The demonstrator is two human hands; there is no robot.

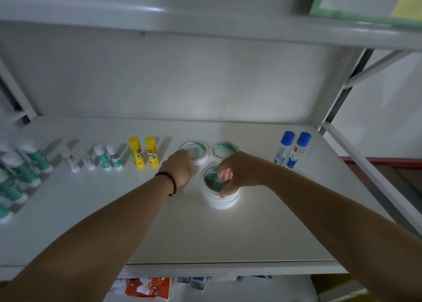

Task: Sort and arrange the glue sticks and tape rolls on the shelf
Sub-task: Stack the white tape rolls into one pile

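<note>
1. Looks mostly sorted to me: on the shelf (262, 233) the glue sticks stand in a row by kind, the two yellow glue sticks (144, 152) side by side, teal-and-white ones left of them, two blue-capped glue sticks (292, 149) off to the right
2. Tape is what's left. Two single tape rolls lie flat at the back, the left tape roll (198, 151) and the right tape roll (225, 150) just beside each other, with a tape stack (220, 193) in front
3. Right hand (237, 172) is on top of the stack, fingers curled into the core, thumb on the outer rim, so it's gripping the top roll
4. Left hand (179, 168) sits at the left roll's near edge, fingers hidden behind the knuckles, can't tell if it's gripping
</note>
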